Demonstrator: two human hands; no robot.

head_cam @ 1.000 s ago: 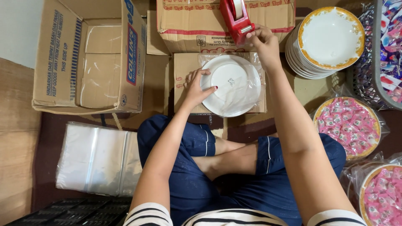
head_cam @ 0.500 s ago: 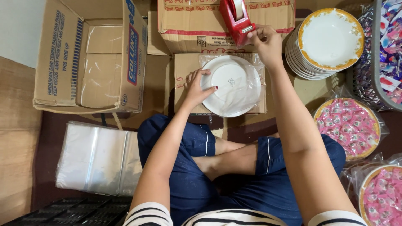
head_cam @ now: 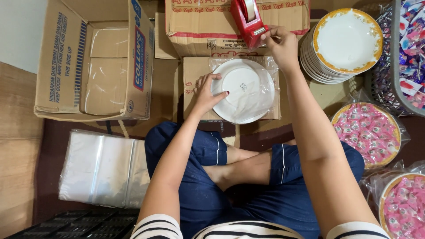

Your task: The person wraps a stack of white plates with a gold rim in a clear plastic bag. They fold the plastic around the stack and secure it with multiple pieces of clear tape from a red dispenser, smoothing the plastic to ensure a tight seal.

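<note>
- Two hands are at work: your left hand [head_cam: 208, 90] lies spread and flat on the rim of a white plate [head_cam: 243, 90], pressing it down rather than gripping it.
- That plate sits inside a clear plastic bag [head_cam: 270, 66] on a low cardboard box [head_cam: 195, 71] just ahead of your crossed legs.
- Your right hand [head_cam: 279, 42] is closed in a pinch at the front end of the red tape dispenser [head_cam: 248, 20], which stands on a bigger brown carton [head_cam: 199, 26] with red print.
- To your right, a stack of gold-rimmed white plates [head_cam: 343, 40] stands beside two bagged plates of pink sweets [head_cam: 369, 132].
- To your left, an open carton [head_cam: 95, 62] with a blue-and-red side label lies tipped, and a pile of clear bags [head_cam: 104, 168] rests near your knee.
</note>
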